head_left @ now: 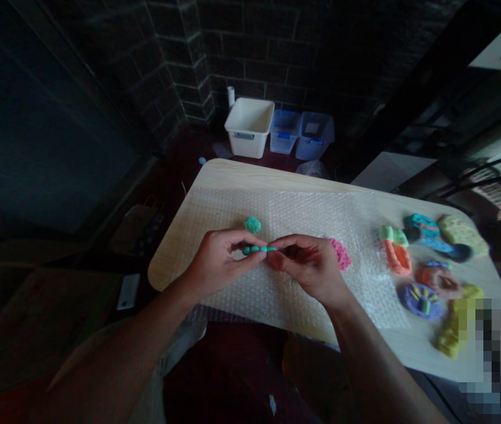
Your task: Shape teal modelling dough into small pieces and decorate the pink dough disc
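Observation:
Both my hands hold a short teal clay roll (258, 249) over a sheet of bubble wrap (285, 224). My left hand (219, 262) pinches its left end between thumb and fingers. My right hand (309, 262) pinches its right end. A small teal clay lump (252, 224) lies on the wrap just beyond my left hand. A pink clay piece (341, 254) lies on the wrap, partly hidden behind my right hand.
The light wooden table (215, 176) carries several coloured clay shapes at the right: orange and green (395, 250), blue (427, 232), yellow-green (462, 232), purple (422, 300). A white bin (250, 126) and two clear boxes (301, 135) stand on the floor by the brick wall.

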Motion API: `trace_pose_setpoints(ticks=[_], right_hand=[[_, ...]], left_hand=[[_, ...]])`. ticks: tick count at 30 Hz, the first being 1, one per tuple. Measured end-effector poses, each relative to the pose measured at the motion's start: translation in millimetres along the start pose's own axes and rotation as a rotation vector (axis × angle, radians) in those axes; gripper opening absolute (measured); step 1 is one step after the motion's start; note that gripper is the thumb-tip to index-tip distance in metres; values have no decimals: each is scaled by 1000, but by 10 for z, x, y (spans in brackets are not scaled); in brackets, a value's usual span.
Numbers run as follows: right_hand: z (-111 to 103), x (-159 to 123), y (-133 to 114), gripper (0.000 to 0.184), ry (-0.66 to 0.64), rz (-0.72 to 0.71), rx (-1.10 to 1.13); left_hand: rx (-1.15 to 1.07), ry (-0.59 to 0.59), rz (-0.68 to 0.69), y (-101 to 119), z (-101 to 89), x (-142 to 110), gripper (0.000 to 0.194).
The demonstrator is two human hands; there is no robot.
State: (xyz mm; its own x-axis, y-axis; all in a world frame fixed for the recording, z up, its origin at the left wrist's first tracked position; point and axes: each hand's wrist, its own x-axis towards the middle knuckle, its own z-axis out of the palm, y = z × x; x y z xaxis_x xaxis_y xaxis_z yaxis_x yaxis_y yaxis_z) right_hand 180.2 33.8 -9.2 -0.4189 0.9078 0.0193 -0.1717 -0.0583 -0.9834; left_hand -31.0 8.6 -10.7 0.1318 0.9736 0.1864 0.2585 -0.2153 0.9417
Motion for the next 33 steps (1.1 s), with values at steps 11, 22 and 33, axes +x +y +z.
trace_pose_setpoints(ticks=[11, 22, 33], right_hand=[[-29, 4, -1, 17, -17, 4, 10], [-3, 19, -26, 15, -21, 24, 42], [-8, 14, -14, 12, -32, 23, 54]], left_hand=[[25, -19, 23, 17, -51, 16, 14], [-32, -22, 27, 30, -35, 17, 13], [-11, -30, 37, 46, -37, 23, 13]])
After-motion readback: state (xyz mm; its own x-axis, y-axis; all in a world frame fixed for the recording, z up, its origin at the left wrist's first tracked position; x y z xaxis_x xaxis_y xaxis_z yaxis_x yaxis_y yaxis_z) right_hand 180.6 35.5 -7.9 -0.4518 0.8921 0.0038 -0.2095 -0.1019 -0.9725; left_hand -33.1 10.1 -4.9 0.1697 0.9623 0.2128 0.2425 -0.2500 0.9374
